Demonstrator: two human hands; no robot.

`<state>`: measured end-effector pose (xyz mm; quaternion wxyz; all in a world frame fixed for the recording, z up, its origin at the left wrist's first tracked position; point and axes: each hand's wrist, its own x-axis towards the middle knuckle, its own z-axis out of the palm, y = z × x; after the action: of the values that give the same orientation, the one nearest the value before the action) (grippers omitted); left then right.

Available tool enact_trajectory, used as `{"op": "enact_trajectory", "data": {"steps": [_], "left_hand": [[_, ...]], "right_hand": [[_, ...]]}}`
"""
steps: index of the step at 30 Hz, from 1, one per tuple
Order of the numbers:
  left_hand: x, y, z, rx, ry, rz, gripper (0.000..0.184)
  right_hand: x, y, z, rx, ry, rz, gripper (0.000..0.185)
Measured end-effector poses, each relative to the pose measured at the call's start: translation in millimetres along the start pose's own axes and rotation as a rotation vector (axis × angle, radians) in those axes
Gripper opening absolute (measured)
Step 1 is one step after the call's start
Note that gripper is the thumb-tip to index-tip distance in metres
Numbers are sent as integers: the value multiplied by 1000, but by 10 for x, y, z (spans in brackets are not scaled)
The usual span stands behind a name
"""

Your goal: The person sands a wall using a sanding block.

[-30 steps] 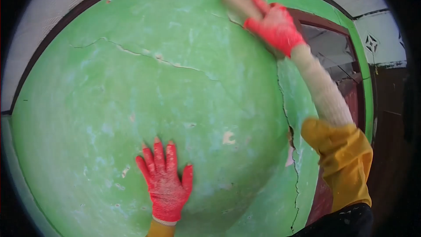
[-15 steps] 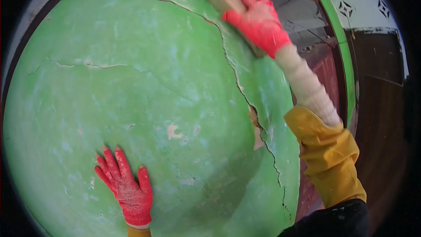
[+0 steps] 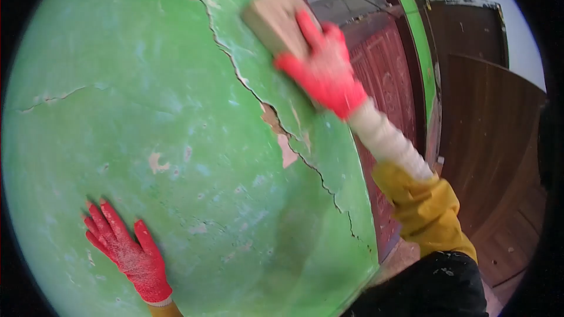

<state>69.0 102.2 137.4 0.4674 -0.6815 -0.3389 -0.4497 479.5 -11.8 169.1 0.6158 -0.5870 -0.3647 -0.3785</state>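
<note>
Head view: right hand (image 3: pixel 330 70) grips motion-blurred block (image 3: pixel 271 19), underside hidden; left hand (image 3: pixel 130 252) splayed on wall (image 3: pixel 176 120), forearm (image 3: pixel 165 310) cropped.

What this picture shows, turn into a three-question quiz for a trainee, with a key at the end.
1. Multiple choice: what holds the tan block?
A) only the left hand
B) only the right hand
C) both hands together

2. True or false: the left hand lies open against the green wall, holding nothing.

3. Fill in the blank: a long, jagged ____ runs down the wall, passing bare patches where the green is gone.

Key:
1. B, the right hand
2. True
3. crack
</note>
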Motion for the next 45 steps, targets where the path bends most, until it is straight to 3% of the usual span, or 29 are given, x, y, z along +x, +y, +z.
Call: {"op": "enact_trajectory", "data": {"steps": [3, 7, 10, 13, 18, 20, 22, 24, 26, 29, 33, 36, 38, 40, 42, 43, 45], "left_hand": [[2, 9, -4, 39, 44, 4, 62], [-7, -39, 8, 64, 69, 69, 58], [-16, 13, -13, 70, 58, 46, 58], [36, 3, 5, 100, 70, 62, 58], [18, 230, -15, 16, 147, 174, 58], [-25, 500, 20, -68, 150, 265, 60], [-73, 780, 75, -135, 116, 388, 62], [-81, 906, 171, -152, 66, 387, 62], [-99, 972, 210, -69, 24, 357, 61], [-101, 981, 218, -7, -2, 345, 60], [-100, 961, 233, 31, 6, 379, 59], [-121, 1012, 180, 39, 26, 397, 58], [-117, 1035, 169, 50, 30, 422, 58], [-119, 1039, 181, 74, 33, 435, 58], [-137, 1034, 168, 84, -18, 411, 59], [-144, 1008, 146, 90, -23, 415, 59], [-115, 1044, 202, 82, 15, 426, 58]], "right_hand": [[-78, 122, 86, -37, 96, -37, 84], [-1824, 866, -66, -127, -14, 62, 95], [-3353, 1609, 10, -86, 74, 570, 102], [-3016, 1276, 43, 4, 111, 780, 101], [-1559, 217, -27, -63, 45, 325, 92], [-1600, 202, -63, -30, 56, 333, 92], [-2138, 457, -80, -111, 43, 515, 93], [-3068, 986, -15, -88, 127, 841, 94], [-3705, 1323, -73, 130, 303, 1424, 95], [-3872, 1425, 107, -54, 268, 1395, 94], [-2719, 624, 1, -111, 82, 818, 99], [-2602, 510, -52, -8, 58, 585, 101], [-3007, 775, -91, -94, 27, 733, 100], [-3730, 1268, -68, -58, 127, 1069, 95], [-4546, 1749, -49, 224, 371, 1627, 95], [-4620, 1717, -191, 308, 382, 1742, 98], [-4457, 1666, -98, 219, 330, 1650, 99]]}}
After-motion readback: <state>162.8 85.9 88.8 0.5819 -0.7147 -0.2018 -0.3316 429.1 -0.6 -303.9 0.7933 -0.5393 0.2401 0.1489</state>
